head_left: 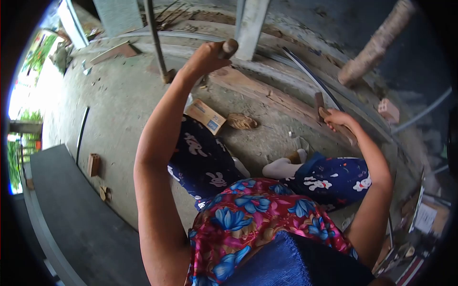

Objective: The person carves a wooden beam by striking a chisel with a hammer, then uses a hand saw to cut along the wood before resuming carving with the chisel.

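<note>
My left hand [206, 58] is raised at the upper middle, its fingers closed round a short wooden piece with a round end [230, 46]; the rest of that piece is mostly hidden by the hand. At the right, my right hand [338, 119] is closed on a wooden-handled tool [319, 102], whose dark upright part stands over the far part of a rough wooden plank [267, 93]. The plank lies on the floor in front of my legs, running from upper middle to the right.
A cardboard box [206, 116] and a crumpled brown item [242, 121] lie near my knees. Bricks [94, 164] [388, 110], a metal strip [312, 76], a metal pole [155, 38], a log [374, 43] and a dark board [81, 209] surround me.
</note>
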A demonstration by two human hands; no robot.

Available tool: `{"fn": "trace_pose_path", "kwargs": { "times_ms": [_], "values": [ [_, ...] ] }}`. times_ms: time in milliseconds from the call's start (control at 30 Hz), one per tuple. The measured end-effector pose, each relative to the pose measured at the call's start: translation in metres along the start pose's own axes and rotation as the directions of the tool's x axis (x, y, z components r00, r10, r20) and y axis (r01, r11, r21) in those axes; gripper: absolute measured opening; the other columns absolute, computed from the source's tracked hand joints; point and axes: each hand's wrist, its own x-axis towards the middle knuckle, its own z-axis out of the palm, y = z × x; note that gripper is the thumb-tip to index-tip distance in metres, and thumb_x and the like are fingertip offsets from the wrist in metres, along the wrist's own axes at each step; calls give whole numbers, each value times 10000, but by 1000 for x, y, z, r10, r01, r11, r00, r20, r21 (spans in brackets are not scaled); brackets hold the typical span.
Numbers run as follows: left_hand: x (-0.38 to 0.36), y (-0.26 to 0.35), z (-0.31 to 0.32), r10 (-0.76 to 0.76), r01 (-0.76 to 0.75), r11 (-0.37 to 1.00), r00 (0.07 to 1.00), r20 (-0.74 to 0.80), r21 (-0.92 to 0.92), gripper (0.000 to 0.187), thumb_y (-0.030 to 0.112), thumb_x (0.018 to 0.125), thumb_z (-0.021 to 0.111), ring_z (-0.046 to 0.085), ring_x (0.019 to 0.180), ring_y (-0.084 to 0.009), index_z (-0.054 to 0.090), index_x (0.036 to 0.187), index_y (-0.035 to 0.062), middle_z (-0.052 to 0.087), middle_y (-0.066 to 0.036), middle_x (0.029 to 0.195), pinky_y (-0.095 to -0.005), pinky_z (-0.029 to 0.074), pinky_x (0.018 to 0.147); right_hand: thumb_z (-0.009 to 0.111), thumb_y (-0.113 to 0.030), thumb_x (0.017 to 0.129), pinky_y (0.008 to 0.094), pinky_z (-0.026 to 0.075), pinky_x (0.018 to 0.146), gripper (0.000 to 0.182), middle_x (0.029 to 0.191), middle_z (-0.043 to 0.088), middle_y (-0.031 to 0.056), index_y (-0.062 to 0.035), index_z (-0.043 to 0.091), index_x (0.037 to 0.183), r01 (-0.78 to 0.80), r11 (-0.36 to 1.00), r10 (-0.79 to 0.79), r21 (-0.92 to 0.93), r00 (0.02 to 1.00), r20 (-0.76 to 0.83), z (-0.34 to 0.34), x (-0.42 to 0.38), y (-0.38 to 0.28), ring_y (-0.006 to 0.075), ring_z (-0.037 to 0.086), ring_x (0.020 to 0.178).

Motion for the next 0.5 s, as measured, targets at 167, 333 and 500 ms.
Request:
{"fn": "trace_pose_path", "kwargs": {
  "times_ms": [167, 333, 500],
  "values": [
    [9, 17, 29, -124, 125, 989, 992, -12, 82, 472, 317, 686, 759, 647, 883, -359, 643, 1073, 74, 676, -192, 925, -443, 512, 785, 572, -112, 836, 301, 471, 421, 169, 678, 539, 51, -10, 469, 922, -57, 998, 57, -11, 997, -48, 3, -4, -3, 139, 538, 523],
    [21, 43, 56, -133, 135, 988, 991, 35, -80, 458, 355, 697, 762, 659, 842, -359, 644, 1007, 38, 677, -201, 895, -412, 525, 742, 591, -121, 814, 300, 475, 417, 170, 649, 563, 57, 27, 530, 872, -63, 998, 62, -7, 995, -82, 5, -1, 0, 145, 546, 506],
    [29, 58, 101, -183, 158, 937, 982, -52, -311, 331, 268, 717, 772, 670, 673, -243, 654, 840, -16, 675, -154, 730, -352, 516, 643, 611, -133, 768, 317, 489, 412, 208, 610, 602, 96, 73, 592, 780, -71, 987, 48, -147, 987, -153, 14, -4, -2, 177, 569, 460]
  ]
}}
